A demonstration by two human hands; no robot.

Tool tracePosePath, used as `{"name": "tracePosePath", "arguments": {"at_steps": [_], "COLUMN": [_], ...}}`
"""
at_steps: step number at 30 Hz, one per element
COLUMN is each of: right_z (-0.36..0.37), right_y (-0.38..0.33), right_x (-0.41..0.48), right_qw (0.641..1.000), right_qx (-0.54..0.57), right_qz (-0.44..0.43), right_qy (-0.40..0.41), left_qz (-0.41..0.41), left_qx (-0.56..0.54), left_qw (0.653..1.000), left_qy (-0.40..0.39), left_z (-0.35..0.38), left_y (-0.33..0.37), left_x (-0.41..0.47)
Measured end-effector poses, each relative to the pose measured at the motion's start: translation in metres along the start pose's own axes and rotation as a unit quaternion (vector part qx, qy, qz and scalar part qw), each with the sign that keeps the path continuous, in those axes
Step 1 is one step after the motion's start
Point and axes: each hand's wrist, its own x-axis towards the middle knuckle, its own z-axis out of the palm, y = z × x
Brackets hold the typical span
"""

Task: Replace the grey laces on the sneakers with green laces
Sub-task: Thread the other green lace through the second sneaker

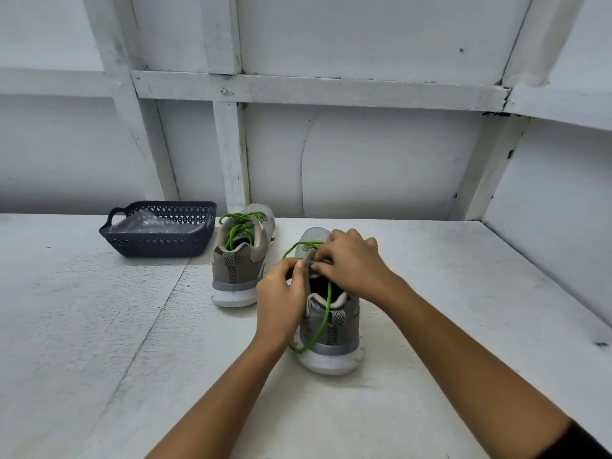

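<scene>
Two grey sneakers stand heel toward me on the white table. The left sneaker (239, 260) carries a green lace (239, 226) threaded through its eyelets, loose ends on top. The right sneaker (331, 323) is nearer, with a green lace (323, 321) running over its collar and down the heel. My left hand (281, 303) pinches the lace and tongue at the left side of its opening. My right hand (352, 260) pinches the lace over the eyelets, hiding most of the lacing.
A dark plastic basket (159, 241) holding clear plastic sits at the back left of the table, beside the left sneaker. A white panelled wall (364, 160) closes the back and right side.
</scene>
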Motion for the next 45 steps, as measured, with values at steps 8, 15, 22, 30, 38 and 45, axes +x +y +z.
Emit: {"name": "tracePosePath", "arguments": {"at_steps": [8, 15, 22, 30, 38, 45], "right_z": [-0.017, -0.034, -0.032, -0.016, -0.001, 0.008], "right_y": [0.018, 0.035, 0.04, 0.056, 0.05, 0.052], "right_x": [-0.025, -0.047, -0.046, -0.017, -0.008, 0.006], "right_qw": [0.868, 0.853, 0.876, 0.918, 0.931, 0.915], "right_qx": [0.496, 0.519, 0.48, 0.379, 0.356, 0.391], "right_qz": [-0.02, -0.033, 0.027, 0.109, 0.08, 0.099], "right_qy": [0.032, -0.048, 0.022, -0.046, -0.03, -0.026], "left_qz": [-0.003, -0.007, -0.027, -0.096, -0.089, -0.065], "left_qx": [-0.001, 0.005, -0.008, -0.054, -0.031, 0.006], "left_qw": [1.0, 1.0, 0.995, 0.978, 0.971, 0.98], "left_qy": [-0.002, -0.011, -0.091, -0.174, -0.221, -0.186], "left_z": [-0.001, -0.002, -0.005, -0.014, -0.014, -0.005], "left_y": [0.001, 0.0, 0.006, 0.007, 0.005, 0.006], "left_x": [0.001, 0.001, 0.011, 0.039, 0.049, 0.053]}}
